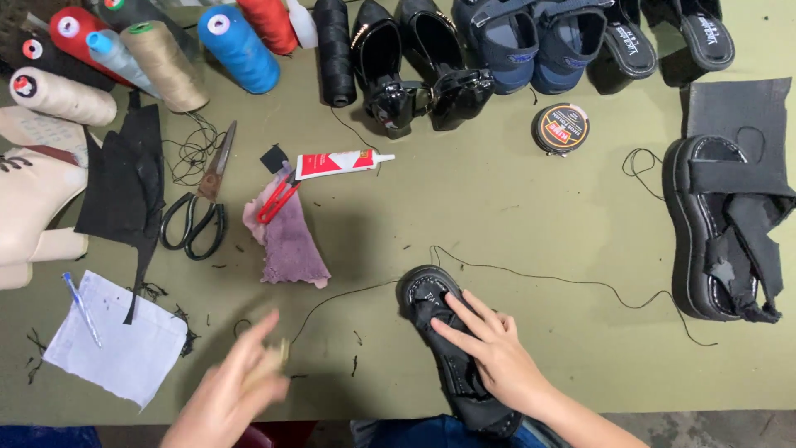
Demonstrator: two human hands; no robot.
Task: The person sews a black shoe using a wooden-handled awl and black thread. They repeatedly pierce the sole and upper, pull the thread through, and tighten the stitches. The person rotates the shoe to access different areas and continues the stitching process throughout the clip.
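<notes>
Two hands are seen over a green table [497, 207]. The right hand [497, 348] is laid flat, fingers spread, on a black sandal [431, 303] resting at the near table edge, toe end pointing away; black fabric is pressed under the fingers. The left hand [236, 382] is blurred, raised beside the sandal and appears closed around a small pale object; the exact grip cannot be told. A black thread [531, 270] is seen running from the sandal across the table to the right. A second black sandal [717, 232] with loose fabric straps is noted at the right edge, well apart. No open containers are noted; one round tin [560, 128] with a black, orange-ringed lid is shut, contents hidden. One glue tube [336, 163], white with a red label, is lying on its side beyond a pink cloth [290, 241]. About nine thread cones [239, 46] are counted at top left: red, blue, pale blue, beige, cream and black. One pair of black-handled scissors [199, 211] and one red thread snip [278, 199] are recorded. Along the far edge, a pair of glossy black shoes [414, 75], a pair of blue sandals [531, 41] and a pair of black slides [663, 41] are lined up. One white paper [116, 340] with a blue pen [80, 307] on it is at lower left.
</notes>
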